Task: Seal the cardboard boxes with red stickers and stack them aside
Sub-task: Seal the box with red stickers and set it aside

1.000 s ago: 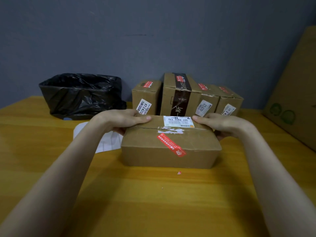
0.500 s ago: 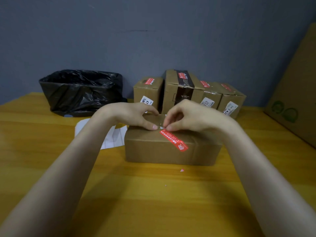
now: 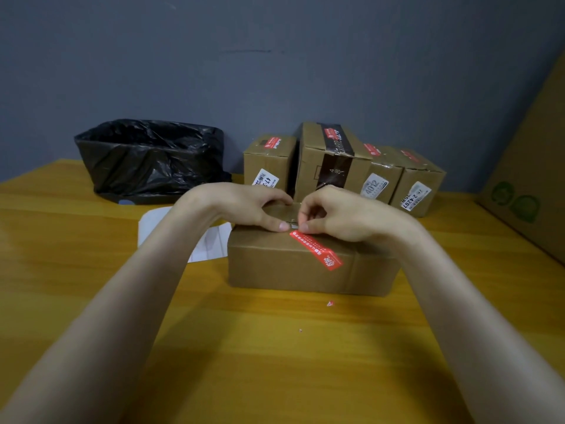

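**Pressing the red sticker down across the seam**

On the tabletop, the cardboard box sits in front of four stickered boxes. Sealing is under way; next, probably, smoothing the red sticker flat, then moving the box aside. The left hand rests curled on the lid, thumb pressing. The right hand has fingertips drawn together on the sticker's upper end.

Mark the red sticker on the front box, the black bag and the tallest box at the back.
red sticker (image 3: 316, 250), head view, middle of strip
black bag (image 3: 153, 162), head view, front side
tallest box (image 3: 331, 166), head view, dark band on front
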`<state>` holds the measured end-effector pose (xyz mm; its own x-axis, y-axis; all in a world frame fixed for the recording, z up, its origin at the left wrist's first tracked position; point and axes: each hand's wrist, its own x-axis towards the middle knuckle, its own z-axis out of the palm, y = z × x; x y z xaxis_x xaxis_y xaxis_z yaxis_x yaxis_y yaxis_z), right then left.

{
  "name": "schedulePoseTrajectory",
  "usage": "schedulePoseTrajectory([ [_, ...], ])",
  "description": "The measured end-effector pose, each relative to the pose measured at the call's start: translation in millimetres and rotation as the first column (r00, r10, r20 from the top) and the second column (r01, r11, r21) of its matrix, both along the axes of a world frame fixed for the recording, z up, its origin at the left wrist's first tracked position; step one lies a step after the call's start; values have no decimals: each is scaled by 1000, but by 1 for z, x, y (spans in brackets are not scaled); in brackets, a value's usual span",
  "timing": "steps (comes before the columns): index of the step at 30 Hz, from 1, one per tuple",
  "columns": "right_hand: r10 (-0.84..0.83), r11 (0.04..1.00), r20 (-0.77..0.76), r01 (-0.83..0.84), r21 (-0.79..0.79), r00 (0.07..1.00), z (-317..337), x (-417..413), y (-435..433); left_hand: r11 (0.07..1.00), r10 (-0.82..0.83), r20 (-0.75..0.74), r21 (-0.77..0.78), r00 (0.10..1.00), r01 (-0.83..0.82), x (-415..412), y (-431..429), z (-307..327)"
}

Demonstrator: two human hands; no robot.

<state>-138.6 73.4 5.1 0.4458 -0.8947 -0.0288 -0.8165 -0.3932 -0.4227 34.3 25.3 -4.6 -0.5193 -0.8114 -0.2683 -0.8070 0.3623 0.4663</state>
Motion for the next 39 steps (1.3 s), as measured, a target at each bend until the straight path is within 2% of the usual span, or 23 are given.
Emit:
schedulePoseTrajectory([
  [15, 57, 989, 165, -78, 125, 985, 7, -17, 2, 1000, 4, 21, 11, 1000, -4, 0, 4, 5],
  [18, 21, 990, 272, -57, 125, 962, 9, -20, 3, 999, 18, -62, -41, 998, -21, 6, 10, 14],
  [21, -18, 994, 433, -29, 103, 901, 14, -22, 5, 997, -44, -127, -68, 991, 36, 13, 22, 28],
  [27, -110, 994, 556, 76, 84, 824, 18, -20, 4, 964, -140, 10, -226, 990, 139, 7, 43, 50],
  [30, -203, 978, 600, 136, 156, 774, 21, -21, 5, 947, -104, 46, -301, 994, 113, 2, 47, 54],
  [33, -281, 955, 653, 136, 265, 703, 25, -22, 7, 932, 6, 39, -362, 999, 9, 5, 46, 53],
  [35, -316, 942, 720, 112, 317, 618, 28, -23, 8, 909, 91, -31, -406, 995, -95, 12, 42, 54],
  [39, -402, 914, 827, 125, 385, 394, 28, -16, 8, 825, 237, -228, -466, 944, -319, 23, 33, 54],
])
